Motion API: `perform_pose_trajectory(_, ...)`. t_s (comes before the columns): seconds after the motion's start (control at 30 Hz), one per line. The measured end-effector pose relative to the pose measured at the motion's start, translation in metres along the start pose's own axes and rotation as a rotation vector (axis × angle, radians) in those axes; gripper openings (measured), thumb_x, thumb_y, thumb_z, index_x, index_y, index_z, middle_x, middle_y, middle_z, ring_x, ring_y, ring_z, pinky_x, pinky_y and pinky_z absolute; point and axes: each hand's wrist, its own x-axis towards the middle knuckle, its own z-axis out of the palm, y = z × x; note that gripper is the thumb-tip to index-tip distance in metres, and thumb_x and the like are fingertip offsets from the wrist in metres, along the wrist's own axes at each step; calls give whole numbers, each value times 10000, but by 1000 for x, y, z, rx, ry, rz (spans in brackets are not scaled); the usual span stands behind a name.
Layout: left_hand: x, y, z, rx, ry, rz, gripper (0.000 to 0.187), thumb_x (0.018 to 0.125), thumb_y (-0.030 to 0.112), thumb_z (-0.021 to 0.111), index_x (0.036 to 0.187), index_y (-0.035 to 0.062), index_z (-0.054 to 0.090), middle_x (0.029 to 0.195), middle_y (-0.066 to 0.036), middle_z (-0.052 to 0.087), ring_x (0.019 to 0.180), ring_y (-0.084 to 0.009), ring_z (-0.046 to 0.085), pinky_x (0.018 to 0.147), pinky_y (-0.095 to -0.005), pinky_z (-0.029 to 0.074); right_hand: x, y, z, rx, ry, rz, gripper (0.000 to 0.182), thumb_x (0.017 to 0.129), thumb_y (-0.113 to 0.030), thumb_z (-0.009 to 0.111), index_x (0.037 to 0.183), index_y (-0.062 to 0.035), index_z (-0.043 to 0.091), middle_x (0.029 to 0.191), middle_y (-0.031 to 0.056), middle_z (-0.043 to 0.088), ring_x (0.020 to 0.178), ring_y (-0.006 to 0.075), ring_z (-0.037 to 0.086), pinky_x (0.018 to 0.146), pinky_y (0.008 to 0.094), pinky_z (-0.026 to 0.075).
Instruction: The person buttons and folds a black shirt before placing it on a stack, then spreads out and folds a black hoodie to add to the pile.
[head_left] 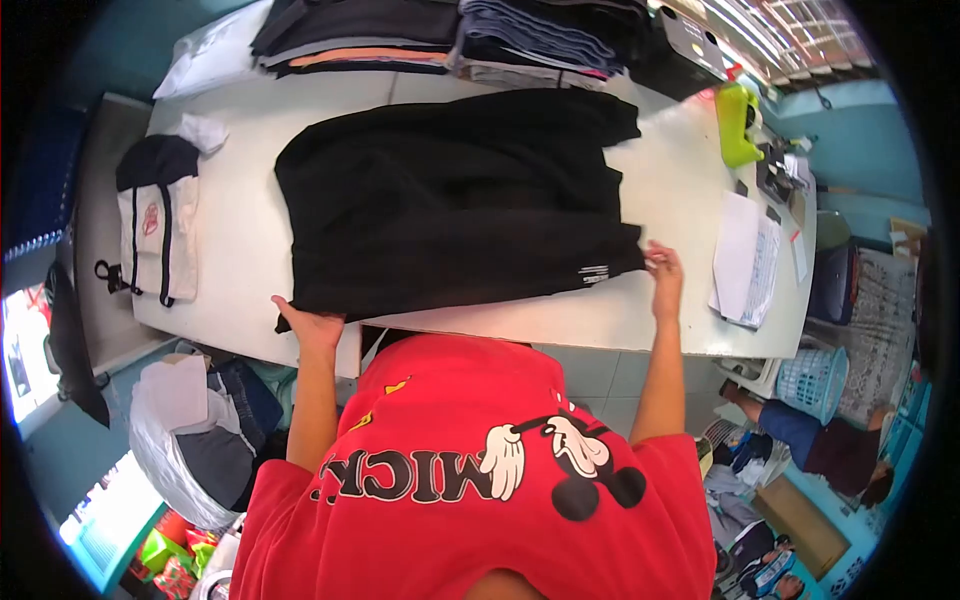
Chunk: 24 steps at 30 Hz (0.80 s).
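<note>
A long black garment (450, 200) lies spread out sideways on the white table (690, 300), with small white print near its lower right corner. Its right side ends in stepped, cuff-like pieces. At the near left corner, my left hand (316, 326) is closed on the black cloth, thumb pointing outward and some fingers hidden by fabric. My right hand (664, 268) pinches the end of the near cuff-like piece on the right. Between the hands, the near edge of the garment runs almost straight, close to the table's front edge.
Folded clothes (540, 35) are stacked along the back. A cream and black bag (160, 225) lies at the left. Papers (745, 258) and a lime-green tape dispenser (738, 125) are on the right. Beyond the table at right, another person (830, 445) is near a blue basket (808, 383).
</note>
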Motion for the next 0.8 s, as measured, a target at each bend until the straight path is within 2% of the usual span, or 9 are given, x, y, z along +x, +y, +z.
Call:
perform_pose_trajectory(0.07, 4, 0, -4, -21, 0, -7, 659, 763, 610, 410, 1170, 93, 461, 1182, -95, 481, 1092, -290, 442, 901, -460, 355, -1, 24, -4, 77, -60, 22, 196, 849, -114, 408, 965, -75, 561, 1076, 57, 538, 914, 134, 510, 740, 273, 432)
perform_pose_trajectory(0.13, 12, -2, -14, 167, 6, 78, 502, 778, 461, 481, 1119, 93, 500, 1184, -94, 490, 1086, -281, 453, 900, -437, 352, -7, 12, 15, 77, 102, 196, 217, 849, -169, 422, 992, -76, 557, 1057, 69, 548, 915, 130, 505, 762, 291, 416)
perform_pose_trajectory(0.17, 8, 1, -13, 86, 76, 10, 396, 789, 359, 483, 1081, 94, 522, 1138, -83, 526, 1052, -272, 481, 879, -430, 365, -9, 2, 22, -54, 130, 190, 271, 846, -226, 457, 1040, -54, 538, 1039, 79, 556, 930, 139, 499, 788, 296, 395)
perform_pose_trajectory(0.33, -7, 9, -12, 68, 27, -18, 365, 798, 326, 485, 1077, 92, 520, 1108, -80, 542, 1024, -260, 496, 869, -419, 368, 11, 8, 41, -91, 116, 159, 395, 814, -309, 544, 1043, 12, 531, 954, 97, 571, 862, 159, 511, 741, 265, 396)
perform_pose_trajectory(0.4, -3, 20, -24, 38, -8, -37, 345, 800, 311, 490, 1066, 93, 523, 1090, -77, 551, 1005, -250, 506, 855, -413, 374, 20, 10, 47, -325, 79, 148, 391, 800, -307, 568, 997, 30, 545, 855, 105, 577, 770, 158, 518, 699, 268, 407)
perform_pose_trajectory(0.43, 12, 26, -37, 134, 49, -5, 327, 800, 302, 501, 1051, 93, 527, 1074, -75, 557, 980, -237, 515, 837, -400, 381, 23, 6, 47, -365, 90, 169, 374, 790, -296, 585, 951, 40, 548, 779, 109, 570, 707, 161, 515, 664, 269, 410)
perform_pose_trajectory(0.63, 23, 42, -62, 650, 96, 129, 345, 781, 288, 594, 1032, 59, 533, 953, -55, 584, 842, -196, 552, 730, -328, 441, 23, -11, 36, -313, 232, -106, 258, 809, -238, 563, 908, -1, 546, 800, 79, 587, 725, 139, 512, 691, 265, 412)
perform_pose_trajectory(0.7, 23, 40, -62, 902, 121, 176, 404, 748, 335, 637, 1014, 44, 546, 930, -52, 578, 817, -179, 545, 709, -321, 448, 25, -7, 31, -436, 238, -93, 265, 809, -263, 568, 876, -7, 540, 752, 94, 582, 673, 187, 518, 652, 289, 416)
perform_pose_trajectory(0.8, 25, 42, -54, 938, 171, 173, 439, 728, 374, 652, 1003, 45, 558, 915, -51, 580, 790, -169, 539, 692, -327, 458, 29, 7, 35, -634, 251, -152, 279, 810, -292, 564, 852, -19, 530, 710, 123, 571, 627, 271, 519, 614, 328, 417)
